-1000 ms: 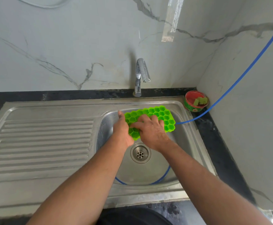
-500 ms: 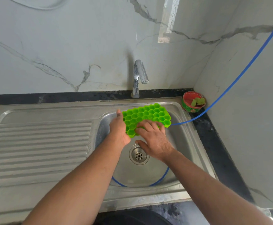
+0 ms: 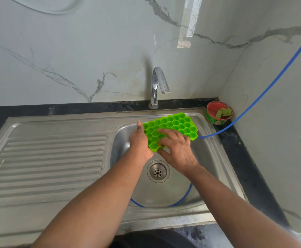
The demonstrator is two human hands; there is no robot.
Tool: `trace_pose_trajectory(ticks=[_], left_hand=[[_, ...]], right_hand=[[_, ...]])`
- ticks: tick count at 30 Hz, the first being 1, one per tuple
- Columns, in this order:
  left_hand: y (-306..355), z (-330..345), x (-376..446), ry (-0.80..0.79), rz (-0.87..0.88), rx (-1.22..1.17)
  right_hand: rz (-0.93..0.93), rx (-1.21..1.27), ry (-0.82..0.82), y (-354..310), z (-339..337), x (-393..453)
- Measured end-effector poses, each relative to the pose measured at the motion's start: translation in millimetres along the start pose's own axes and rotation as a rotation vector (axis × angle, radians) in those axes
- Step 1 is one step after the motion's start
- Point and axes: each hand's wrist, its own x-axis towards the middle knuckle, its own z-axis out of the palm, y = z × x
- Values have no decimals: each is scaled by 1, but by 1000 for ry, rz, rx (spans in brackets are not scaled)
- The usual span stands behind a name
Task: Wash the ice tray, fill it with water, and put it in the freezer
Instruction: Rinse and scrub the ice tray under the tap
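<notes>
Wall (image 3: 74, 51): pale marble with grey veins, rising behind the counter and turning a corner at the far right.
Sink unit (image 3: 53, 154): stainless steel, with a ribbed draining board at the left and a basin at the right.
Basin (image 3: 205, 158): a rounded steel bowl, with a perforated drain (image 3: 158, 171) in its floor, near the hands.
Counter (image 3: 242, 158): a dark stone strip along the far and right edges of the sink unit.
Blue hose (image 3: 271, 83): comes down from the upper right, crosses the basin's right rim and curves along the near side of the basin floor.
Ice tray (image 3: 174, 125): bright green, with honeycomb cells facing up; held over the far part of the basin, below the tap's spout, its long side running left to right.
Left hand (image 3: 140, 142): grips the tray's left edge, thumb pointing up along that edge.
Right hand (image 3: 177, 149): laid on the tray's near part, fingers spread flat over the cells, thumb below the near edge; no pinch is visible.
Tap (image 3: 157, 86): chrome, curved, standing on the far rim; no water stream shows.
Red tub (image 3: 217, 115): a small round container at the far right corner, with green pieces inside.
</notes>
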Motion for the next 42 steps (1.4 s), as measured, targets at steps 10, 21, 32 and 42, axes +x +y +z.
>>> trace_pose_trajectory(ticks=[10, 21, 32, 42], left_hand=[[-2, -7, 2, -73, -39, -97], [0, -7, -1, -85, -29, -112], [-11, -14, -9, -147, -68, -55], [-6, -7, -14, -203, -111, 2]], right_hand=[[-27, 82, 0, -10, 0, -5], [-52, -200, 10, -13, -3, 5], [-53, -15, -266, -12, -8, 9], [-212, -244, 0, -8, 1, 1]])
